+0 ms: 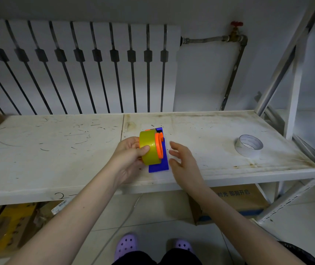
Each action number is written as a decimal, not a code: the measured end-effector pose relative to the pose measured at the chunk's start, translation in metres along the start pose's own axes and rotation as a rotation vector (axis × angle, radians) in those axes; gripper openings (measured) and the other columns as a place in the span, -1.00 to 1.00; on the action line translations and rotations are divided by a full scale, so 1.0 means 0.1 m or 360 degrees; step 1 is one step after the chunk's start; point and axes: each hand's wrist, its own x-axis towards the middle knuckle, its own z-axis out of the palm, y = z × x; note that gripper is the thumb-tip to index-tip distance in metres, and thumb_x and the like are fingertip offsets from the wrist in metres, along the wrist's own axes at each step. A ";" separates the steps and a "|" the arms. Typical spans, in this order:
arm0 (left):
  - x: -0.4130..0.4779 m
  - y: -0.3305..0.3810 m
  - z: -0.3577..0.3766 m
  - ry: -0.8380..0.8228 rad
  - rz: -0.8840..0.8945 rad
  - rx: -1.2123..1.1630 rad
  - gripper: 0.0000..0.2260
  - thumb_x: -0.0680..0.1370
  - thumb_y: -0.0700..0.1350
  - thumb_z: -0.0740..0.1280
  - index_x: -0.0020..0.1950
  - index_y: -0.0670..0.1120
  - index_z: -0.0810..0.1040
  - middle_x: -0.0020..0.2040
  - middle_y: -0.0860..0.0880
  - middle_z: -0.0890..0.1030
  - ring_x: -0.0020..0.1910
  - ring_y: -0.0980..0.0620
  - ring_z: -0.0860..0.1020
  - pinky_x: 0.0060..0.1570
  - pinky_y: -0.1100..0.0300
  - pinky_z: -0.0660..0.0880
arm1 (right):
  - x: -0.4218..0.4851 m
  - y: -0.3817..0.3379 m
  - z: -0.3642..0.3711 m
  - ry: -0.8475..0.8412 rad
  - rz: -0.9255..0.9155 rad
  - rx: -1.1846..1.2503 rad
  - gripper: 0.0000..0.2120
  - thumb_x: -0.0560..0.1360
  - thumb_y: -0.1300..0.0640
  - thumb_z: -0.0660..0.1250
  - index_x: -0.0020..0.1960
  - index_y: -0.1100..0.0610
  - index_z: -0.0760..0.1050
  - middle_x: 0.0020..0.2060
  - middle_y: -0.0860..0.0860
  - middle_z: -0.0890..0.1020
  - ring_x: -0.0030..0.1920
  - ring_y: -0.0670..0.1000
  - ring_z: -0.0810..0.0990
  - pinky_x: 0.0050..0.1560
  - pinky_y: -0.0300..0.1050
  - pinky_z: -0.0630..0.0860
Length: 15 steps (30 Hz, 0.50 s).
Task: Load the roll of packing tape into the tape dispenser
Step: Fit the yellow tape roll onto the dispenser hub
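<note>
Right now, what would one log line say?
left hand: grips yellow tape roll on blue dispenser | right hand: open, beside | white roll: untouched

Handwritten in dark marker on the front edge of the white shelf board (38, 196): a "2" followed by a dash, partly cut off by the left forearm. Printed in dark Chinese characters on the cardboard box (235, 199) under the shelf: a run ending "即刻开启", with what looks like "时光" before it, though the start stays hidden behind the right arm. Stuck on a box at lower left: a white barcode label (60, 206), digits too small to read. On the white tape roll (249, 145), faint marks inside the core, not legible.
</note>
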 end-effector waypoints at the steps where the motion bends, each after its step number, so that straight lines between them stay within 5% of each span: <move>1: 0.00 0.01 -0.01 -0.0006 -0.0006 -0.0021 -0.72 0.52 -0.34 0.31 0.23 -0.22 0.45 0.04 -0.13 0.59 0.07 -0.13 0.57 0.12 -0.11 0.53 | 0.03 0.07 -0.01 0.0031 0.0212 0.0103 -0.60 0.57 0.27 0.15 0.40 0.12 0.27 0.31 -0.01 0.40 0.26 -0.05 0.43 0.19 -0.18 0.48; 3: 0.01 0.02 -0.01 -0.0040 -0.0003 -0.0058 -0.73 0.53 -0.35 0.29 0.22 -0.21 0.44 0.01 -0.11 0.59 0.04 -0.09 0.57 0.10 -0.08 0.52 | 0.06 0.17 0.00 -0.0063 0.0668 0.0259 -0.62 0.56 0.25 0.16 0.37 0.19 0.30 0.30 0.16 0.47 0.27 0.10 0.49 0.28 0.04 0.46; 6: 0.00 0.01 0.02 -0.0080 0.0048 -0.0030 -0.76 0.52 -0.36 0.29 0.18 -0.20 0.45 -0.01 -0.10 0.59 0.00 -0.07 0.58 0.06 -0.05 0.53 | 0.04 0.19 0.06 -0.0170 0.1045 0.0850 -0.70 0.57 0.29 0.15 0.29 0.26 0.34 0.10 0.21 0.60 0.12 0.13 0.61 0.13 -0.03 0.56; 9: -0.01 -0.05 0.04 -0.0099 0.0149 0.0079 -0.80 0.50 -0.38 0.31 0.05 -0.14 0.50 -0.06 -0.08 0.61 -0.03 -0.07 0.58 0.03 -0.03 0.54 | 0.03 0.14 0.05 -0.0168 0.0999 0.1201 -0.76 0.57 0.30 0.12 0.21 0.23 0.40 -0.02 0.15 0.66 0.03 0.06 0.65 0.03 -0.11 0.57; 15: -0.03 -0.18 -0.03 -0.0238 0.0427 0.0477 -0.78 0.49 -0.33 0.35 -0.01 -0.02 0.52 -0.04 -0.04 0.61 -0.06 -0.03 0.60 -0.03 0.11 0.55 | 0.06 0.08 0.01 -0.0327 0.1032 0.1245 -0.84 0.54 0.33 0.14 -0.09 0.17 0.47 -0.02 0.20 0.65 0.06 0.12 0.63 0.02 -0.12 0.55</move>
